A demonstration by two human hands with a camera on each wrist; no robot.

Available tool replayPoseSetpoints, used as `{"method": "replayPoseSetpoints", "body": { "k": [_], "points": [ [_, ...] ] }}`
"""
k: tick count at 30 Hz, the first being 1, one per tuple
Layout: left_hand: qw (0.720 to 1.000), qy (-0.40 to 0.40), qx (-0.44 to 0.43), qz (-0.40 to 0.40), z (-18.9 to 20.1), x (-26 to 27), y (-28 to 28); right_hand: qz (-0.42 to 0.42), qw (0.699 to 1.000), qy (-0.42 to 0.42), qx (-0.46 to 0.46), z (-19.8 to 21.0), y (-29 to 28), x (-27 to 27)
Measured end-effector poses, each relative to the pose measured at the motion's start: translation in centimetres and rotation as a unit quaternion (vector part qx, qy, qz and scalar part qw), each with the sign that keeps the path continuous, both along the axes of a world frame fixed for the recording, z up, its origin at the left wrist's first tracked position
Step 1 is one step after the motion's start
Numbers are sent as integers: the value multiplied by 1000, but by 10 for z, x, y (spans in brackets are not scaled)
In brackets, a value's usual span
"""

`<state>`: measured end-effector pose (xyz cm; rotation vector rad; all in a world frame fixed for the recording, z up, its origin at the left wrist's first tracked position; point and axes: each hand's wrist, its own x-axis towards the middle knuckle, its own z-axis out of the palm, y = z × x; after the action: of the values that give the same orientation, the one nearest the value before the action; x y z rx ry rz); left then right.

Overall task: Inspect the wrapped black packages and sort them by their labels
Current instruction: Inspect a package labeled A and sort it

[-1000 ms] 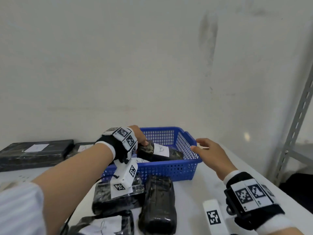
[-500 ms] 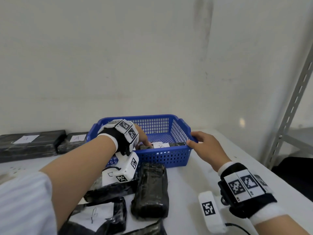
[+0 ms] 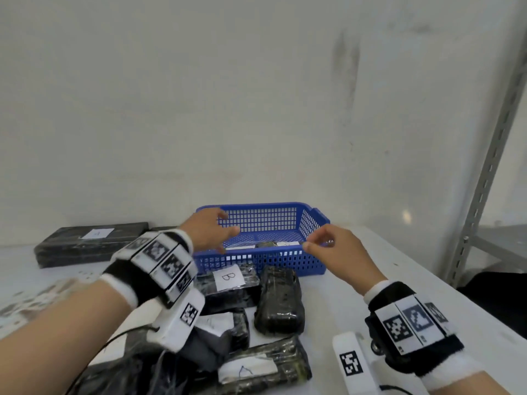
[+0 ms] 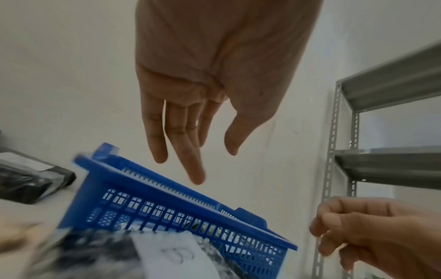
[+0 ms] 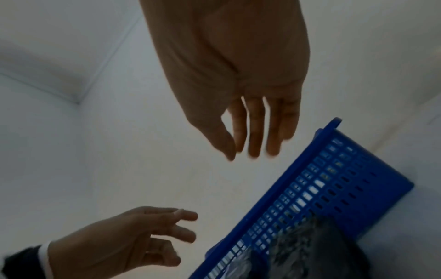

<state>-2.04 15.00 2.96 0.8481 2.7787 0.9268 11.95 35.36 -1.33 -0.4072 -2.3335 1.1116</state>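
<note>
both hands are held above the near rim of the blue basket [image 3: 262, 259] and neither holds anything. left hand [image 3: 209, 232]: fingers extended and relaxed, spread slightly, raised over the left end of the basket; the left wrist view shows the straight fingers [image 4: 190, 151] with air beneath them. right hand [image 3: 339, 249]: thumb and fingers loosely bent, tips close together near the right part of the near rim, without touching it as far as the head view shows; the right wrist view shows its fingers [image 5: 255, 132] nearly straight and empty.

blue basket: stands on the white desk [image 3: 370, 323] against the wall. inside it lies a wrapped black package [image 3: 266, 245] with white labels beside it; the lettering there is too small to read.

unsorted group: several black packages lie on the desk just in front of the basket. the package marked b [image 3: 228, 283] lies closest to the near wall of the basket. an unlabelled-side package [image 3: 278, 302] lies just to its right, end pointing at the basket. a package with a handwritten label [image 3: 262, 370], possibly an a, lies nearest the person.

sorted group: a long flat black package [image 3: 88, 245] with a white label lies well to the left of the basket, by the wall.

a grey metal shelf frame [image 3: 490, 166] stands at the right of the desk.
</note>
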Motion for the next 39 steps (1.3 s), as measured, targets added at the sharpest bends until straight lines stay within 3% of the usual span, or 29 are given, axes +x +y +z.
{"method": "replayPoseSetpoints", "body": {
  "k": [3, 6, 13, 19, 23, 28, 32, 35, 39],
  "points": [
    [998, -28, 50, 9, -9, 24, -41, 151, 986, -63, 16, 0, -27, 19],
    [997, -35, 60, 32, -16, 41, -78, 246, 944, -192, 103, -12, -48, 31],
    [989, -78, 100, 78, -32, 59, -133, 236, 900, -297, 212, -30, -65, 35],
    [992, -91, 70, 49, -32, 70, -142, 231, 886, -310, 256, -24, -67, 35],
    [996, -67, 62, -12, -14, 81, -134, 234, 899, -261, 263, 18, -66, 40],
    [990, -92, 52, -90, 7, 97, -120, 223, 932, -146, 244, 80, -71, 43],
    [955, -150, 241, -87, 25, 100, -109, 191, 961, 7, 201, 107, -78, 36],
    [916, -121, 379, -54, 35, 92, -113, 178, 968, 141, 111, 112, -81, 29],
    [885, -70, 457, -53, 40, 84, -119, 214, 964, 149, 51, 106, -89, 17]
  ]
}}
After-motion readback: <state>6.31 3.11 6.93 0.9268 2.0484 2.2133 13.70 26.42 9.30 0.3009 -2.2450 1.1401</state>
